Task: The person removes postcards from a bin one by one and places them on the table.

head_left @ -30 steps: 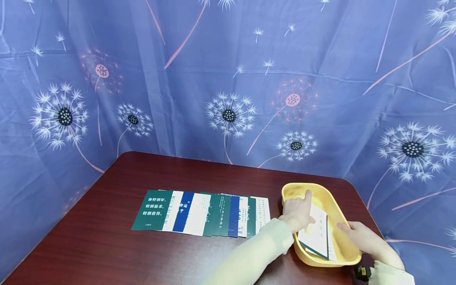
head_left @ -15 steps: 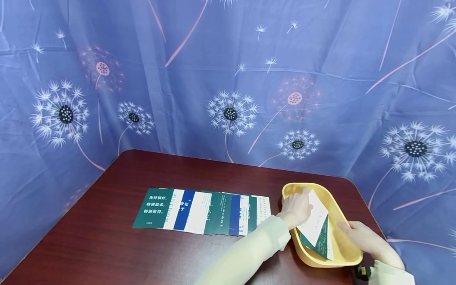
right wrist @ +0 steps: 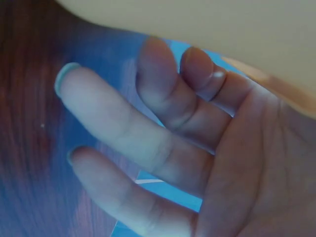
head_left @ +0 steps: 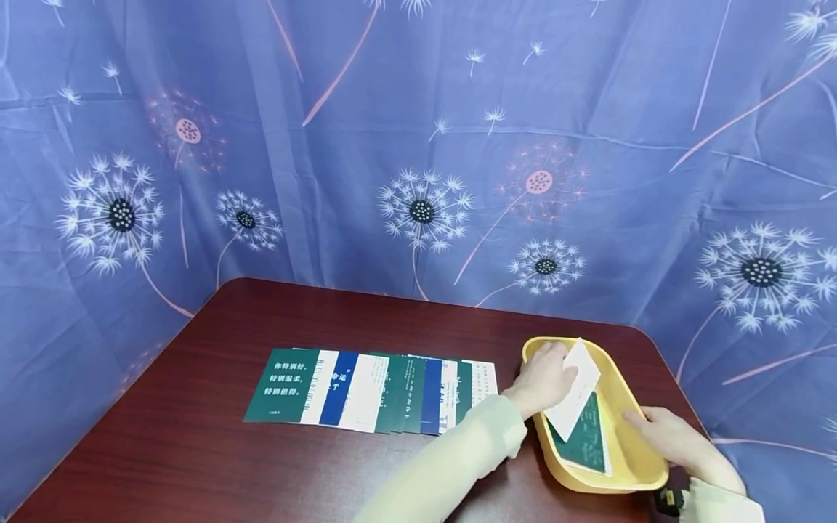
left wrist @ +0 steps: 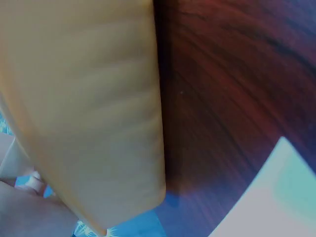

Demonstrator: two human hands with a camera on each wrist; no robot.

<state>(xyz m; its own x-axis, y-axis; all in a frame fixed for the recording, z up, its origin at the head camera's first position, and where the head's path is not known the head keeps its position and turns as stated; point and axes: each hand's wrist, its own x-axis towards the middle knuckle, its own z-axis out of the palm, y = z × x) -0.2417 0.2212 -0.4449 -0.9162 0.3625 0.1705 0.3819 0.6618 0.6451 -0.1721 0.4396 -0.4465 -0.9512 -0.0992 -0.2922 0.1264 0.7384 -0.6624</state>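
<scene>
Inside the yellow plastic basin (head_left: 626,407), my left hand (head_left: 544,378) holds a white card (head_left: 575,392) between thumb and fingers, tilted up against the far part. Its fingertips are hidden behind the card and hand. Beneath lies a dark green card (head_left: 587,439) with a pale card edge showing under it. My right hand (head_left: 670,434) grips the basin's right rim, thumb on the inside. In the right wrist view its fingers (right wrist: 143,133) curve under the basin's outer wall (right wrist: 212,19).
A row of overlapping green, white and blue cards (head_left: 366,392) lies left of the basin on the dark red table (head_left: 314,472). A blue curtain (head_left: 327,181) with dandelion prints hangs behind and at the sides. A small black object (head_left: 668,501) sits by the right wrist.
My left hand has drawn back from pointing across the white card and now lifts and turns it, which uncovers the green card. The right hand stays on the rim.
</scene>
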